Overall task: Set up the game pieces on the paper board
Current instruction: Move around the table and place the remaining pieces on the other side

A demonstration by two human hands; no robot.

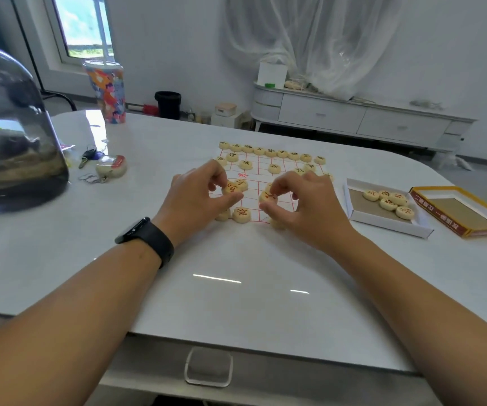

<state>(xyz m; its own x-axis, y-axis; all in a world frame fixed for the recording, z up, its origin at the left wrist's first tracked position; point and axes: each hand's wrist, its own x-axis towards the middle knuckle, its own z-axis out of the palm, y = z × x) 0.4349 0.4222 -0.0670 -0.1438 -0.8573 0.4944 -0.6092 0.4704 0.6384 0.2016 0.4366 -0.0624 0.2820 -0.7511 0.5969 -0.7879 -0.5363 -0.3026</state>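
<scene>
Hiding paper board (268,168) near edge: left hand (195,200), right hand (306,209).

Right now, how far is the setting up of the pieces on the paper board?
Roughly halfway. The far rows on the paper board look filled. The left hand pinches a red-marked piece and the right hand pinches another over the near half, where only a few pieces lie. Five pieces wait in the white tray.
</scene>
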